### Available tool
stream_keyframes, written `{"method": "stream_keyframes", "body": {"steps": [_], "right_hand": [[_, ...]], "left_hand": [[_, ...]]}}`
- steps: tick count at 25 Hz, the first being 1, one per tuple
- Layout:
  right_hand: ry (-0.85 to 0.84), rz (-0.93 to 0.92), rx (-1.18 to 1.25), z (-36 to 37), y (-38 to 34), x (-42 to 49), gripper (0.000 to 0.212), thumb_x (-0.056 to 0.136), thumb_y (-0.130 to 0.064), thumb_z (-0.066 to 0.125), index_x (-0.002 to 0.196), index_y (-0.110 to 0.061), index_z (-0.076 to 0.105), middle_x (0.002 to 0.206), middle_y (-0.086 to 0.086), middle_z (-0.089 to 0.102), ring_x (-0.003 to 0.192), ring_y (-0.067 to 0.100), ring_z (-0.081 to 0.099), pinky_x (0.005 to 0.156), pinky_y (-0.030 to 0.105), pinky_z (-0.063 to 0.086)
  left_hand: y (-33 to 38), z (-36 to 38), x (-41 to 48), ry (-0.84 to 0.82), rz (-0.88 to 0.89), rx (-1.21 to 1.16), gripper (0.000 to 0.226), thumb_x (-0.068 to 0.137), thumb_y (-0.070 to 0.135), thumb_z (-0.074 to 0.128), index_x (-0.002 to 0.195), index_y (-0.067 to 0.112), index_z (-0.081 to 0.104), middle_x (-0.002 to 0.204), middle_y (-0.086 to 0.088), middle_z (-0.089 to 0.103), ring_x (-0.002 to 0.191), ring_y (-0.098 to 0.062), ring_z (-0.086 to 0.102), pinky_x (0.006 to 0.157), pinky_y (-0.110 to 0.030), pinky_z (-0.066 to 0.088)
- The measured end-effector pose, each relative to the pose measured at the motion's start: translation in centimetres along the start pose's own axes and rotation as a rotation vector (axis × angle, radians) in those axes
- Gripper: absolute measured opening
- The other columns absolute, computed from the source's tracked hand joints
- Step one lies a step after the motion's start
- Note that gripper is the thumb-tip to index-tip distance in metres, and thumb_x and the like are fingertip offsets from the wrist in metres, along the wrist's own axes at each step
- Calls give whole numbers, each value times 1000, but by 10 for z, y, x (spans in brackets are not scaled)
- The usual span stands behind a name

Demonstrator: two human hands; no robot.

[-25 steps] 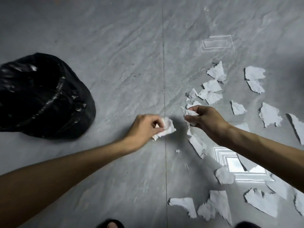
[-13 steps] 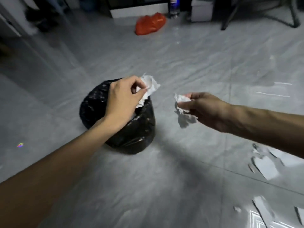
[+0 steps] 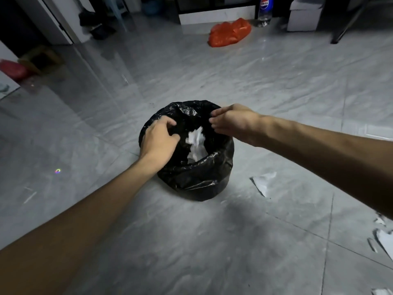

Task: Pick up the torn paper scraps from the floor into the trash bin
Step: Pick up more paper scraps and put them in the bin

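Note:
The trash bin [image 3: 197, 179], lined with a black plastic bag, stands on the grey floor in mid view. White paper scraps [image 3: 196, 143] lie inside it. My left hand [image 3: 159, 139] hovers over the bin's left rim, fingers apart and curled, nothing in it. Over the right rim is my right hand [image 3: 231, 122], fingers loosely spread and empty. A torn white scrap [image 3: 263, 182] lies on the floor just right of the bin. More scraps [image 3: 382, 237] lie at the right edge.
An orange plastic bag [image 3: 229, 33] lies on the floor at the back. Behind it stand a cola bottle [image 3: 264, 9], a white box [image 3: 304, 15] and dark furniture legs. A doorway and dark clutter fill the back left.
Both hands carried scraps from the floor to the bin and let them go into it. The view swung left from the scrap pile to the bin.

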State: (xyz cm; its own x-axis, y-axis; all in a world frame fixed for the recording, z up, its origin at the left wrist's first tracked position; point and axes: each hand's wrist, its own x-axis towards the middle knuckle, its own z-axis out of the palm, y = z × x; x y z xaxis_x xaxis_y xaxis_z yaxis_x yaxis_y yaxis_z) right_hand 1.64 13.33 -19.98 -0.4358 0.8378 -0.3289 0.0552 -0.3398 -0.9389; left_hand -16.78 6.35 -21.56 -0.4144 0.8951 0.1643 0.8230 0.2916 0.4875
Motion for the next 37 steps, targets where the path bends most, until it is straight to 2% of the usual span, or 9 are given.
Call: {"method": "stream_keyframes", "body": {"steps": [7,12,18,21,23,27,30,34,37], "right_hand": [[177,43,-206,-107,55,-80,16,91,4,50,100,-4,61,85,11,63,75,20,61,72,25,51],[50,295,-605,-178,149,-164,20,85,0,63,104,-2,67,89,14,70,72,20,61,66,28,48],[114,432,-1402,-203,257,-275,61,74,-41,73,128,-30,46,121,-2,53,111,23,57,68,30,40],[192,265,-1254,-205,289,-289,35,79,-21,68,112,-18,55,105,-1,56,102,22,62,65,27,45],[186,139,-1066,-207,295,-290,18,80,-5,65,95,-14,62,86,-7,57,86,16,68,62,11,40],[74,-25,-1006,-188,298,-280,18,81,-11,70,97,-16,62,85,-8,61,75,10,61,64,13,43],[9,-85,-1002,-172,300,-266,19,84,-7,65,100,-18,64,88,-12,55,77,6,62,65,1,37],[17,-108,-1110,-179,295,-263,11,89,-12,60,96,-13,69,96,4,60,86,20,65,73,27,52],[92,-73,-1040,-196,292,-284,11,86,-16,66,95,-11,69,95,6,62,85,24,66,73,32,52]], "left_hand": [[81,63,-50,-172,575,-58,28,79,11,60,107,16,60,109,-2,59,100,-21,54,90,-35,44],[104,167,-97,-696,501,96,47,80,15,65,125,14,53,132,-10,51,118,-28,52,100,-35,41],[86,245,-92,-684,365,375,66,84,29,62,144,22,36,138,-19,39,124,-43,43,105,-44,39],[78,261,-94,-634,406,275,39,87,15,57,125,8,52,126,-22,52,113,-41,52,96,-41,44],[79,262,-101,-618,428,146,21,85,4,55,105,3,62,111,-23,64,103,-38,60,84,-36,48],[94,248,-132,-693,616,-59,11,83,3,59,92,3,66,93,-12,70,86,-23,64,74,-28,47],[105,226,-162,-792,756,-176,12,80,7,61,92,9,64,92,-4,68,81,-16,63,71,-22,48],[109,200,-221,-1027,1076,-227,22,83,20,68,104,13,64,102,-1,66,88,-11,62,80,-23,50],[102,195,-282,-1330,1346,-53,42,85,38,66,120,17,53,114,-3,56,98,-16,58,86,-34,52]]}}
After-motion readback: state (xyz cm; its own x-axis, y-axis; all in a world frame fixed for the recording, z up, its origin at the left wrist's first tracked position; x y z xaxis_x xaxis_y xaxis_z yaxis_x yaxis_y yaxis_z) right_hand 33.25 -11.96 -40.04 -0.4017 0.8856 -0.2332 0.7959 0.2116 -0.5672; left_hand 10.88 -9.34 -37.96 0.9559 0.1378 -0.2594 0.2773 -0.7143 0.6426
